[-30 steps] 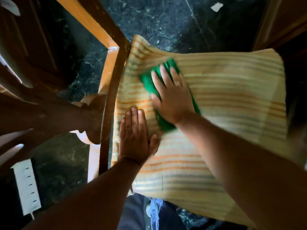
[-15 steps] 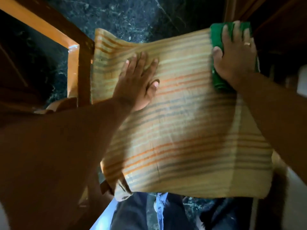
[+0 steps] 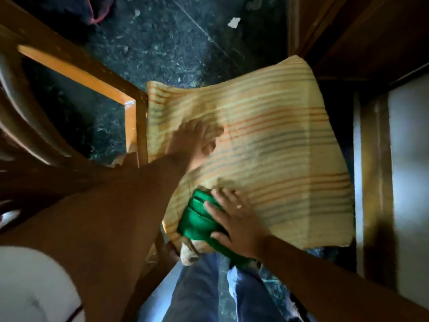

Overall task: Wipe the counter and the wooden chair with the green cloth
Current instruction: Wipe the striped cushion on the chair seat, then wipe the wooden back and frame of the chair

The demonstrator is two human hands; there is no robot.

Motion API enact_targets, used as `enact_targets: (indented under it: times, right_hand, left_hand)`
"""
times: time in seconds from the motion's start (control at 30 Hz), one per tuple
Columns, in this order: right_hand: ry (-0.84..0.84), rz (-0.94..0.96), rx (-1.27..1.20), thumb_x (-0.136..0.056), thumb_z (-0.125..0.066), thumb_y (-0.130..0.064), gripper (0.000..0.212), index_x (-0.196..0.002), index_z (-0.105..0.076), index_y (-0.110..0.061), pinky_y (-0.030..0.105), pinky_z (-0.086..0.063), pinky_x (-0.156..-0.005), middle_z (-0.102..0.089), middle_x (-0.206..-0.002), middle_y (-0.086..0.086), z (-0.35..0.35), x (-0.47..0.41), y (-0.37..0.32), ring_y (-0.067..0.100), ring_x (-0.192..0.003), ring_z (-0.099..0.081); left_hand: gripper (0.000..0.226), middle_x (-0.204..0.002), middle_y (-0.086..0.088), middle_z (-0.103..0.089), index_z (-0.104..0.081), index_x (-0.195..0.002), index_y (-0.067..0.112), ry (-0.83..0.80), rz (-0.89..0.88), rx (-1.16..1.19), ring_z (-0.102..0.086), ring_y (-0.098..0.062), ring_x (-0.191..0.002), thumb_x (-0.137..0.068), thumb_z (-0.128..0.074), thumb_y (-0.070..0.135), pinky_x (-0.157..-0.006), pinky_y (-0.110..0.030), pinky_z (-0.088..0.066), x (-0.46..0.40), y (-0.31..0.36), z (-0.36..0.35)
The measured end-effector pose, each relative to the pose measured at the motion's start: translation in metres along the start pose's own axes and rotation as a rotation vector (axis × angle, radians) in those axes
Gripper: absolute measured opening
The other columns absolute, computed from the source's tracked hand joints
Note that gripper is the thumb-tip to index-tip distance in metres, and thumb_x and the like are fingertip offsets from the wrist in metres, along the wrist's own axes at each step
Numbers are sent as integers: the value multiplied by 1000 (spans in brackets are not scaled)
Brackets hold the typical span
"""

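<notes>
A folded green cloth (image 3: 197,220) lies at the near left corner of a yellow striped cushion (image 3: 278,140) on the wooden chair (image 3: 137,126). My right hand (image 3: 234,219) presses flat on the cloth, fingers spread, a ring on one finger. Farther up the cushion's left side, my left hand (image 3: 197,145) rests flat on the fabric, blurred by motion. The cushion hides the chair seat; only the wooden frame and armrest show at the left.
Dark speckled stone floor (image 3: 174,43) lies beyond the chair, with a white scrap (image 3: 234,22) on it. Brown wooden furniture (image 3: 371,38) stands close on the right. My legs in blue jeans (image 3: 204,289) are just below the cushion's near edge.
My right hand has swept the green cloth from the cushion's far right corner to its near left corner. My left hand stays flat on the cushion's left side.
</notes>
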State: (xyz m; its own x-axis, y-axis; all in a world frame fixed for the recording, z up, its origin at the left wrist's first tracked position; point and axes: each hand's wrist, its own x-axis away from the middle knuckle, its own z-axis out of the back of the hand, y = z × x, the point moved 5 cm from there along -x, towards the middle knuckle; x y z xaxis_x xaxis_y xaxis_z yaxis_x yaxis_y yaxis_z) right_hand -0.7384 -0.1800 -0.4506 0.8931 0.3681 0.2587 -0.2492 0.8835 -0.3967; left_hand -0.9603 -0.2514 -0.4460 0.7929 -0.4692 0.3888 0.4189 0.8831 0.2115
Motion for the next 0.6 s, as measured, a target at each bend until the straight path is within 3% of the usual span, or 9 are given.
enact_targets:
  times: [0.1,0.17,0.23,0.3,0.37,0.47,0.53,0.6]
  right_hand:
    - [56,-435,18,-69,-59,-74,83,-133,-53,-21,46,-50,-87,-61,-124,9,17,32,28,33,-107,-61]
    - [-136,-553,46,-60,-64,-79,85,-122,-56,-21,44,-50,-83,-63,-114,6,12,49,33,30,-100,-63]
    - [-280,-571,29,-64,-69,-74,75,-116,-57,-21,42,-50,-85,-62,-115,7,7,54,34,29,-104,-62]
    - [-299,-571,-94,-73,-73,-61,60,-114,-62,-20,39,-49,-90,-61,-119,7,8,52,34,30,-109,-61]
    - [-243,-672,-488,-78,-81,-37,45,-114,-66,-15,35,-49,-91,-67,-116,9,20,57,35,29,-108,-64]
    - [1,-910,-1183,-77,-81,1,31,-105,-68,-5,37,-53,-85,-72,-105,16,55,83,44,29,-98,-67]
    - [107,-936,-1458,-84,-74,2,29,-112,-68,1,39,-57,-81,-73,-111,22,97,100,39,35,-100,-70]
    - [196,-924,-1615,-91,-67,-4,31,-121,-65,0,42,-61,-74,-73,-115,21,151,112,29,32,-95,-72]
  left_hand:
    - [58,-116,-9,-63,-58,-113,23,-104,94,146,-62,-35,-108,-79,-48,69,-86,-42,-51,74,0,-22]
    - [75,-120,-5,-61,-55,-120,24,-286,99,167,-59,-29,-113,-69,-50,79,-92,-40,-49,121,3,-49]
    - [74,-129,-9,-56,-50,-130,20,-416,63,68,-53,-30,-121,-74,-65,67,-101,-39,-42,152,5,-70]
    - [62,-133,-10,-59,-52,-135,21,-453,45,45,-52,-31,-125,-83,-70,49,-102,-36,-37,165,7,-77]
    - [53,-131,-11,-62,-56,-134,20,-447,87,117,-55,-31,-124,-86,-69,41,-100,-33,-39,171,12,-63]
    - [25,-104,-10,-70,-68,-102,18,-349,188,345,-65,-31,-104,-81,-75,29,-73,-26,-42,171,28,-10]
    - [15,-81,-2,-65,-65,-83,21,-234,254,579,-66,-27,-87,-78,-79,17,-59,-25,-37,175,47,41]
    - [20,-70,4,-58,-61,-81,18,-99,296,844,-59,-21,-73,-79,-79,9,-51,-21,-37,185,71,99]
